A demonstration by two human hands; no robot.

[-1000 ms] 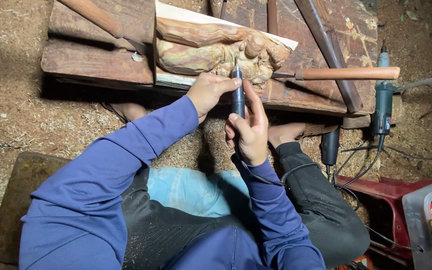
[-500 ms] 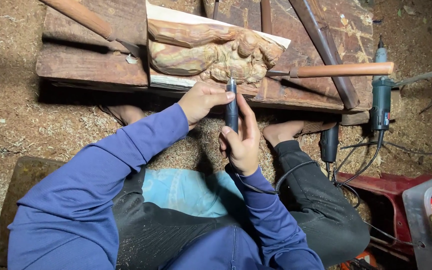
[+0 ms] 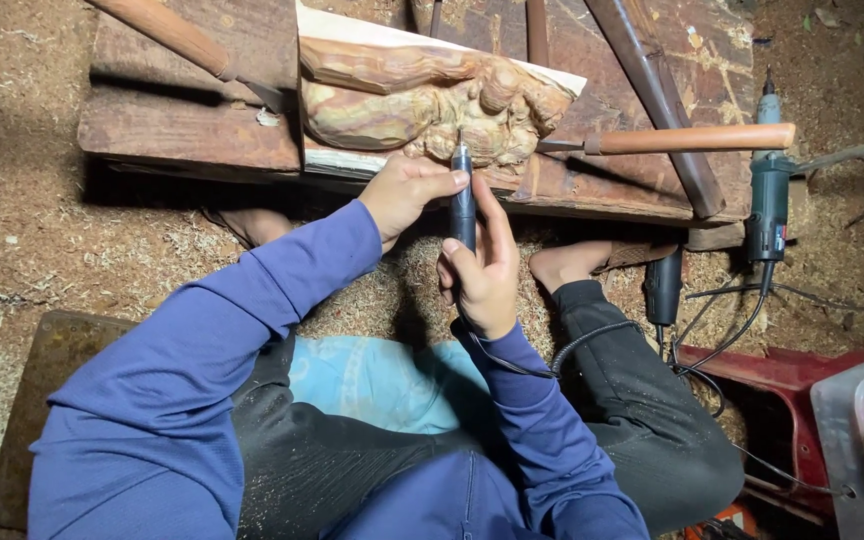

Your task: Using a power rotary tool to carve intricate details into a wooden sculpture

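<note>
A reddish-brown wood carving (image 3: 422,95) with knobbly relief lies on a low wooden bench (image 3: 192,130). My right hand (image 3: 482,265) grips a dark pen-shaped rotary tool (image 3: 463,195) upright, its tip touching the carving's near edge. My left hand (image 3: 407,190) rests against the bench edge with its thumb and fingers on the tool's upper shaft, steadying it. A black cable runs from the tool down past my right wrist.
A chisel with a long wooden handle (image 3: 687,138) lies on the bench to the right. A power grinder (image 3: 767,200) and another black tool (image 3: 663,285) sit at the right, with cords. Sawdust covers the floor. My bare feet (image 3: 567,265) are under the bench. A red case (image 3: 782,375) stands at the lower right.
The view has shifted slightly. Both hands stay on the rotary tool, its tip still at the carving's near edge.
</note>
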